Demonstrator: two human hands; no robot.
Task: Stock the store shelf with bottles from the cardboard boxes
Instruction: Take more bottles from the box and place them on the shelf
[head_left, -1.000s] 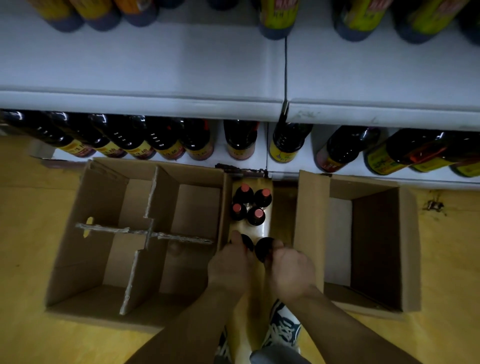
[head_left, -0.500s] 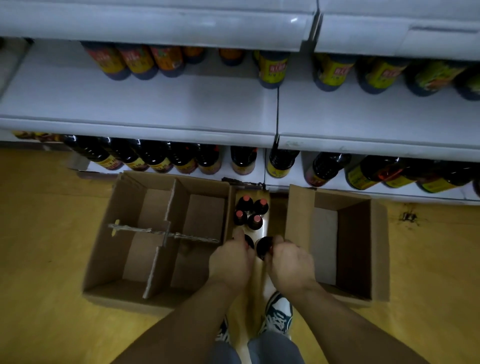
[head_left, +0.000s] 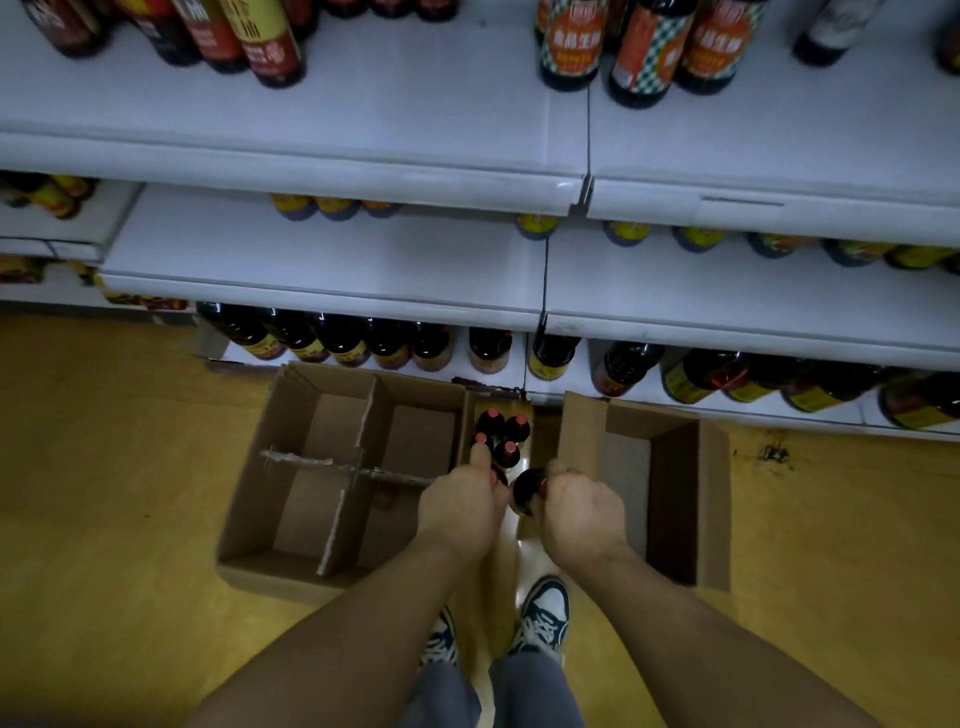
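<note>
The step in hand looks like the pick-up: two bottles are being taken from the small cluster standing on the floor between the boxes, to be carried to the shelf. The right hand (head_left: 582, 512) is clenched round the neck of a dark bottle (head_left: 525, 492), and the left hand (head_left: 462, 506) is closed over the top of a second bottle (head_left: 500, 476), of which only a sliver shows past the knuckles. Four red-capped bottles (head_left: 501, 434) stand just beyond the hands, between the divided box (head_left: 244, 519) on the left, whose visible cells hold no bottles, and the plain box (head_left: 711, 499) on the right. The next move, I judge, calls for raising both bottles clear of the box walls and of the four standing ones, then setting them upright on a shelf; the middle shelf (head_left: 332, 254) has a wide bare front, while the lowest shelf (head_left: 514, 364) is already lined with dark bottles (head_left: 337, 338). Against the earlier frames, both hands hold the same grips and the four bottles stand where they did, but the boxes now look smaller and more shelf tiers are in view, so the head has likely risen and the bottles with it
</note>
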